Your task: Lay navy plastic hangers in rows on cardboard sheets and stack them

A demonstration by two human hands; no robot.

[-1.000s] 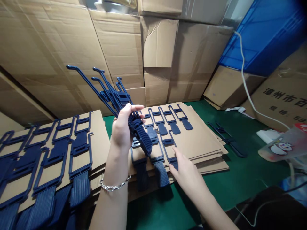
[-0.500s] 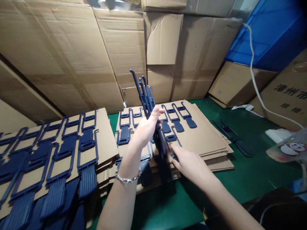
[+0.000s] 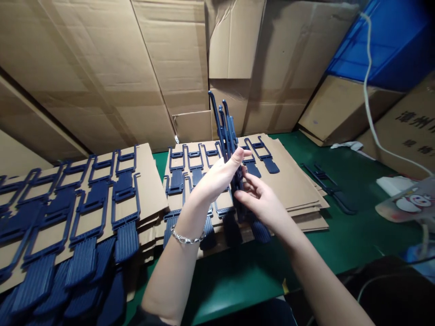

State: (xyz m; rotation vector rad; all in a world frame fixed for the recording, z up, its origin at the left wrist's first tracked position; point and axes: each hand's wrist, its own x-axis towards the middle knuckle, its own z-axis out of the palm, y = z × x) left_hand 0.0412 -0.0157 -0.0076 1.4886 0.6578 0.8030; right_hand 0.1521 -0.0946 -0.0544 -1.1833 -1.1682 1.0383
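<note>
Frame bundle [image 3: 229, 136] likely light, stiff, slick; hold mid-length. Left hand [image 3: 217, 179] pinches it; right hand [image 3: 270, 203], 4 o'clock, touches, fingertips hidden, can't tell if gripping.

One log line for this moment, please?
left hand: holding blue frames | right hand: at their lower end | cardboard sheets: beneath more frames

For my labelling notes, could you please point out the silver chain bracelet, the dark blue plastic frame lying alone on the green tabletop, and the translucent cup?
Silver chain bracelet [image 3: 186, 240]: head view, front links.
Dark blue plastic frame [image 3: 343, 201]: head view, solid end.
Translucent cup [image 3: 412, 203]: head view, cartoon print.
</note>
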